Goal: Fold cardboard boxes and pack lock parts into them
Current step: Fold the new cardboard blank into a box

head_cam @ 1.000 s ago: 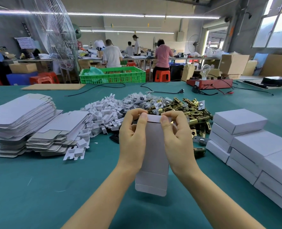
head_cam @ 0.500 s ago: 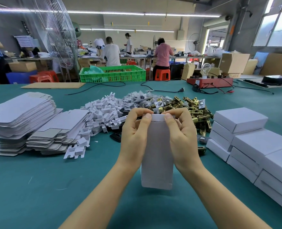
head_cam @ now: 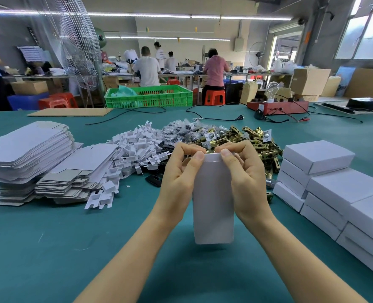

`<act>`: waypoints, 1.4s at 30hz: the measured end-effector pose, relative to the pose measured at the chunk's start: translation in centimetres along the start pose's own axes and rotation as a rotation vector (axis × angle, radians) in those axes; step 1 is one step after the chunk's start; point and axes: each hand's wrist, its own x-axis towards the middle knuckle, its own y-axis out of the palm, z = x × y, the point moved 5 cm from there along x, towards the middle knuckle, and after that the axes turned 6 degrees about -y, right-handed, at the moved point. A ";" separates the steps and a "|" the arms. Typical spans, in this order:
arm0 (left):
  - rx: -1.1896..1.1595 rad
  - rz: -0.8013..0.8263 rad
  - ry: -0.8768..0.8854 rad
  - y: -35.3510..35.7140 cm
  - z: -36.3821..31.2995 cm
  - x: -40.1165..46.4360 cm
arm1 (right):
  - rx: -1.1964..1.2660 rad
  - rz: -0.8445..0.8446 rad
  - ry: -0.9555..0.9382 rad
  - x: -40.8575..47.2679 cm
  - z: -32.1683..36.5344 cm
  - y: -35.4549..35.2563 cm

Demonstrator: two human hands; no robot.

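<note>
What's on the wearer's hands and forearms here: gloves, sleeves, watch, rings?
Nothing worn that shows. The left hand and right hand are bare: no gloves, and no rings on the fingers in view. Both forearms are uncovered down to the frame's bottom edge: no sleeves, watch or wristband. Fingernails are short and unpainted.

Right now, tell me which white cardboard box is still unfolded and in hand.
The flat box blank gripped by the left hand and right hand; the folded boxes are stacked on the right.
</note>
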 end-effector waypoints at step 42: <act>0.260 0.041 -0.055 -0.6 0.7 0.8 | -0.066 0.056 0.131 0.3 -2.3 -0.3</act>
